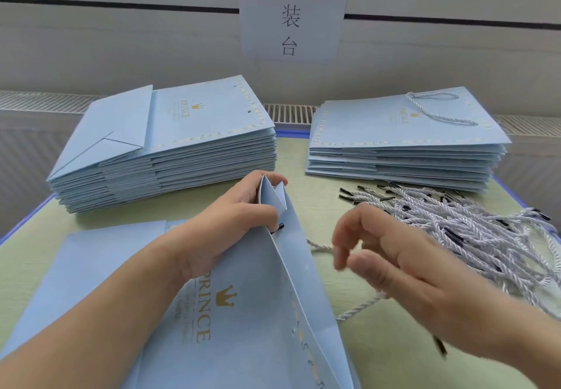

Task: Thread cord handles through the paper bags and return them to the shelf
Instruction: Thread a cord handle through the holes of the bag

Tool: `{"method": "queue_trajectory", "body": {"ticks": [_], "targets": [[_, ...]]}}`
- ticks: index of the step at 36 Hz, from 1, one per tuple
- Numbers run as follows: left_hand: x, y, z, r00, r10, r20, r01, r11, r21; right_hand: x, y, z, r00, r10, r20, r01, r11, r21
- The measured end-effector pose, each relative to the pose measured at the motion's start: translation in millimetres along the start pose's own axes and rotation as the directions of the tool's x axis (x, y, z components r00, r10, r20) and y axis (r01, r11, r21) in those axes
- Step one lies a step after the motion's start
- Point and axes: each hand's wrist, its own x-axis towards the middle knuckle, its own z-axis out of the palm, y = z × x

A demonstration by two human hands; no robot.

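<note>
Two stacks [170, 158] [403, 151]: right corded, left larger, uncorded | left hand [230, 221] grips bag [243, 312], cord [318, 247] tip through hole | right hand [394, 261] loosely curled, empty | most left.

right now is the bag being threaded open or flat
Open at the top: the left hand spreads the bag mouth, its side gusset fold showing.

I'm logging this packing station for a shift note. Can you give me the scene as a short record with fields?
bag in work: light blue paper bag, mouth held open
left hand: grips the bag's top edge by a punched hole
right hand: fingers loosely curled, blurred; grip unclear
cord: runs from the bag toward the right hand
left stack: flat bags, top one has no handle
right stack: top bag has a cord handle
loose cords: piled at right
</note>
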Motion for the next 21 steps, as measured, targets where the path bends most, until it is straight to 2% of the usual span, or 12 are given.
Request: {"method": "queue_trajectory", "body": {"ticks": [3,8,11,13,15,16,18,20,21], "targets": [[-1,-1,1,1.0,0.005,0.008,-0.005,1.0,0.014,-1,11,-21,0.999,-0.03,0.024,0.035,0.968,-0.247],[-3,-5,0,0.999,0.031,-0.012,-0.03,0.998,0.051,1,20,-32,0.998,-0.065,-0.021,0.055,0.947,-0.315],[-9,-4,1,0.999,0.033,0.022,-0.034,0.997,0.067,2,21,-32,0.98,-0.184,-0.079,0.122,0.862,-0.491],[-10,-19,-10,0.992,0.101,0.078,-0.11,0.986,0.124,4,17,-29,0.956,-0.277,-0.099,0.169,0.792,-0.586],[1,-38,-32,0.985,0.113,-0.128,-0.104,0.992,0.07,7,14,-25,0.946,-0.311,-0.091,0.185,0.75,-0.635],[9,-46,-33,0.986,0.111,-0.127,-0.106,0.993,0.047,9,13,-23,0.944,-0.317,-0.09,0.183,0.731,-0.658],[7,-24,-27,0.975,0.197,-0.108,-0.17,0.961,0.22,14,12,-19,0.958,-0.277,-0.068,0.157,0.711,-0.686],[9,3,-7,0.972,0.188,-0.143,-0.153,0.962,0.227,21,9,-18,0.993,-0.114,-0.001,0.084,0.735,-0.672],[4,12,-3,0.952,0.253,-0.173,-0.214,0.953,0.214,24,8,-19,0.999,-0.035,0.025,0.043,0.762,-0.646]]}}
